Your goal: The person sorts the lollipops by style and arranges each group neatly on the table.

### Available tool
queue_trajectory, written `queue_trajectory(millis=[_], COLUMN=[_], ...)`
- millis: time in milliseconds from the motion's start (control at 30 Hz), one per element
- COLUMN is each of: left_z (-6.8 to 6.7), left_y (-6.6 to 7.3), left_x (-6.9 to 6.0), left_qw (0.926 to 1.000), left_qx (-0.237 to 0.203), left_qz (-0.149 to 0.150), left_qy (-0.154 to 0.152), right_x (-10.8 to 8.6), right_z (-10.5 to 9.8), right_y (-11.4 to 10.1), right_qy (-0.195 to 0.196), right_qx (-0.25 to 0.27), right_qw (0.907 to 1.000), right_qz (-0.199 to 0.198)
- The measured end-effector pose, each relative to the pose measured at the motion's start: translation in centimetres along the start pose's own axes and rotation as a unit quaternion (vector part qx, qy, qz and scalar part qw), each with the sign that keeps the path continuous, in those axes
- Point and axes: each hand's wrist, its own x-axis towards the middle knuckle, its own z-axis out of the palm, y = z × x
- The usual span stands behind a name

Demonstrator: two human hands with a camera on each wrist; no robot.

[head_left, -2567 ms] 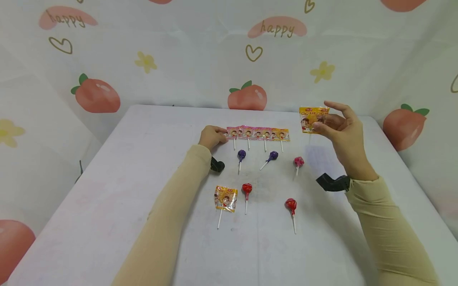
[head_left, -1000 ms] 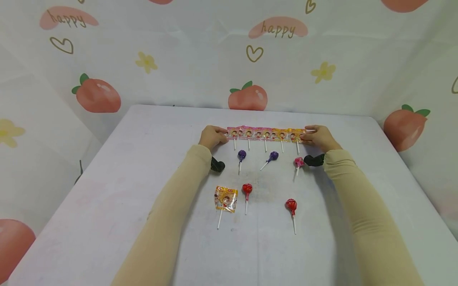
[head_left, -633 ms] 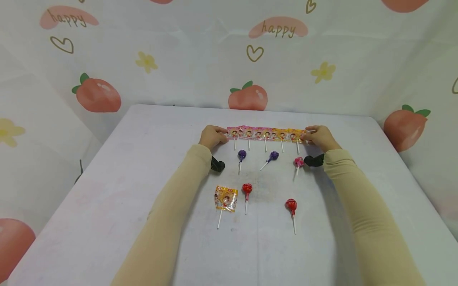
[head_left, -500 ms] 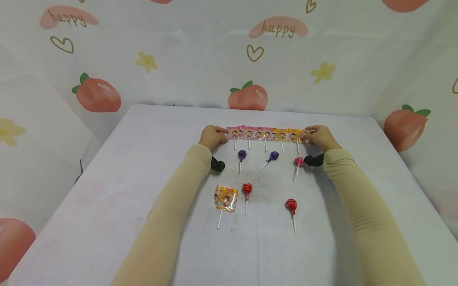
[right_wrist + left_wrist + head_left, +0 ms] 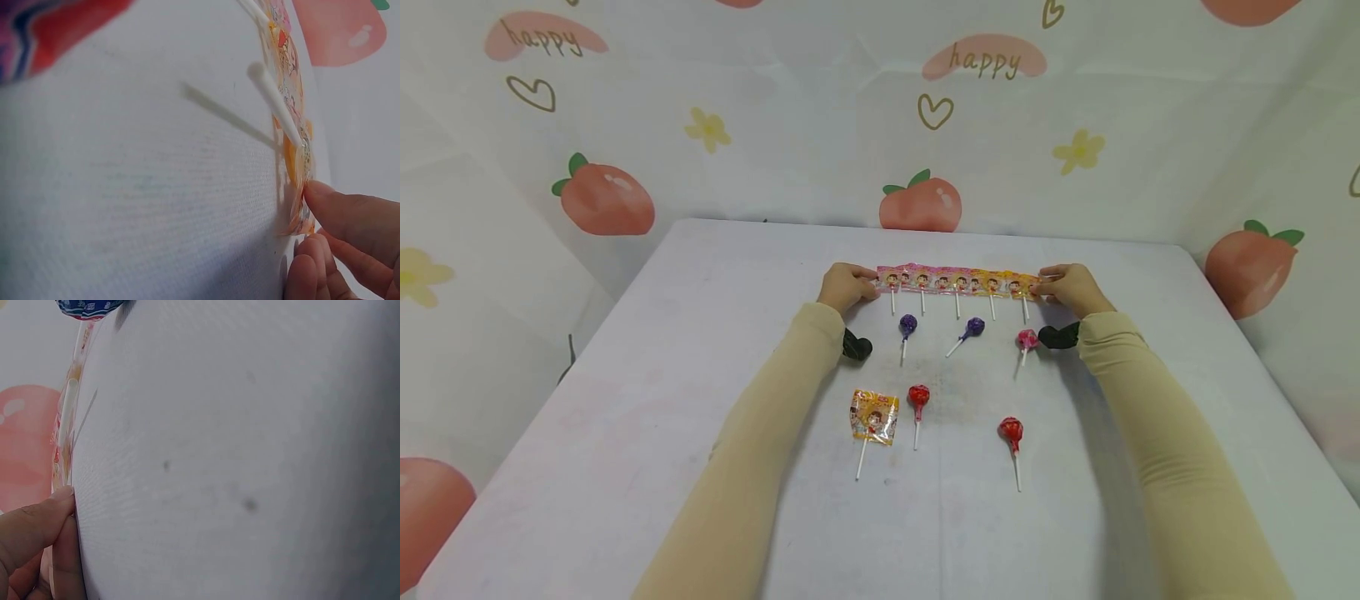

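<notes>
I have both of the person's hands at the far side of the white table [image 5: 700,333], one at each end of a row of flat-wrapped lollipops [image 5: 958,281]. The row lies well beyond the middle of the table, near the backdrop [image 5: 820,125], five sticks pointing toward me, with the wrappers side by side and overlapping. On my left wrist feed the left hand [image 5: 847,287] is nearly closed, thumb against fingers, pinching the edge of the leftmost pink wrapper [image 5: 889,279]. The right hand [image 5: 1072,288] matches it at the other end: on its wrist feed I see the thumb pressed to the edge of the rightmost orange wrapper [image 5: 1019,285], fingers bent on the other side, so I read a pinch there too. Just in front of the row I count two purple lollipops [image 5: 907,323] and, nearer the right hand, a pink lollipop [image 5: 1027,340], its head just beside the black wrist mount [image 5: 1060,337]. Closer to me lie a flat orange-wrapped lollipop [image 5: 874,417], a red lollipop [image 5: 918,396] just right of it, and a second red lollipop [image 5: 1011,430] farther right. Both arms wear beige sleeves [image 5: 760,433], and they frame these loose sweets from either side.
</notes>
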Motion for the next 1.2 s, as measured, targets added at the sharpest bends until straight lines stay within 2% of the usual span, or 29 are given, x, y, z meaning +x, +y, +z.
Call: queue_trajectory(millis=[300, 500, 633, 833, 967, 1200], left_z=[0.0, 0.1, 0.0, -0.1, -0.1, -0.1], left_y=[-0.1, -0.2, -0.2, -0.1, -0.1, 0.0], left_x=[0.3, 0.4, 0.3, 0.2, 0.2, 0.1], left_qw=[1.0, 1.0, 0.9999, 1.0, 1.0, 1.0], left_qx=[-0.001, -0.002, 0.003, 0.001, -0.002, 0.001], left_qz=[-0.002, 0.004, 0.009, 0.001, -0.004, 0.0], left_qy=[-0.006, -0.006, -0.003, -0.005, -0.004, -0.005], right_x=[-0.3, -1.5, -3.1, -6.7, -9.6, -13.8], right_z=[-0.2, -0.9, -1.3, -0.1, 1.7, 5.5], right_y=[-0.2, -1.2, -2.9, -5.8, -7.5, -8.7], right_qy=[-0.001, -0.016, -0.018, -0.009, -0.012, -0.043], right_qx=[-0.006, 0.062, 0.148, 0.247, 0.247, 0.209], right_qw=[1.0, 0.9977, 0.9859, 0.9526, 0.9422, 0.9368], right_qz=[0.006, -0.023, -0.077, -0.178, -0.226, -0.277])
